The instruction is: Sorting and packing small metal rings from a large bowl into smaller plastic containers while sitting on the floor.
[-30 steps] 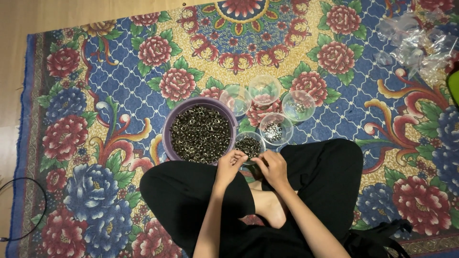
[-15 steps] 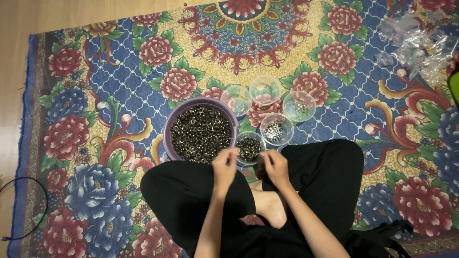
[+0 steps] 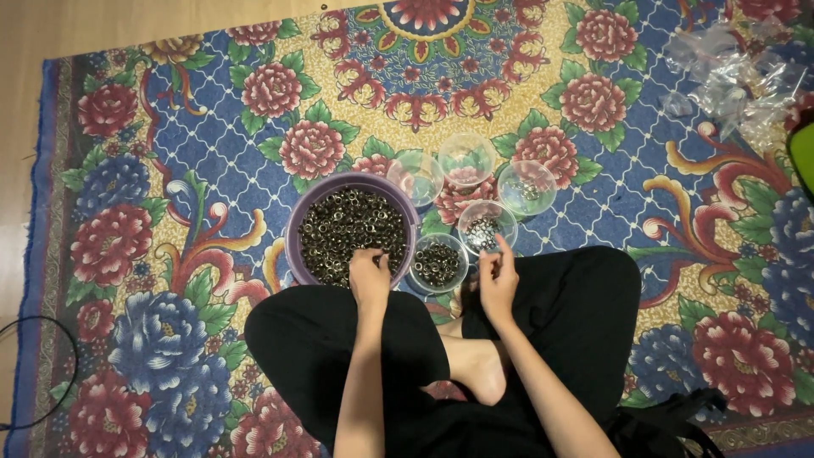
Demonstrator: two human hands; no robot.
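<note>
A purple bowl (image 3: pixel 351 227) heaped with small dark metal rings sits on the rug (image 3: pixel 212 170) just in front of a person seated cross-legged in black trousers. The left hand (image 3: pixel 370 278) reaches over the bowl's near rim, its fingers (image 3: pixel 365 257) curled down into the rings; whether they have pinched any cannot be told from above. The right hand (image 3: pixel 497 278) hovers near a small clear cup (image 3: pixel 437 263) of the same rings, fingers (image 3: pixel 500 251) drawn loosely together, and what they grip, if anything, is too small to see. Just beyond stand four more clear cups: one (image 3: pixel 487 226) with a few pale pieces, one (image 3: pixel 526 187) nearly bare, two (image 3: pixel 465 159) apparently without contents. Crumpled clear bags (image 3: pixel 729 76) lie well apart at the far right; a black cable (image 3: pixel 34 373) loops at the left. The light cups, crowded together near the knees, look easy to tip with a stray wrist, and spilled rings would likely be hard to find on the busy floral pattern.
</note>
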